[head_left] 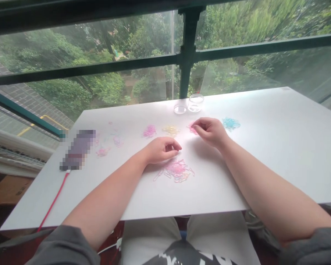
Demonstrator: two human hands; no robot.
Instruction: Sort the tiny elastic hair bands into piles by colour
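Observation:
Small translucent clips lie in piles on the white table. My left hand (163,150) hovers just behind the mixed, mostly pink pile (177,169), its fingers curled together; anything between the fingertips is too small to make out. Over a small pink pile (192,128) my right hand (209,130) is pinched, partly covering it, and what it holds is hidden. A yellow pile (171,130) and a magenta pile (149,131) sit left of that pink one. The blue pile (231,124) is right of my right hand.
At the back edge stand a clear round container (195,103) and a clear lid (180,109). A blurred phone (78,149) with a red cable (54,200) lies at the left, beside scattered clips (102,151). Windows border the table's far side.

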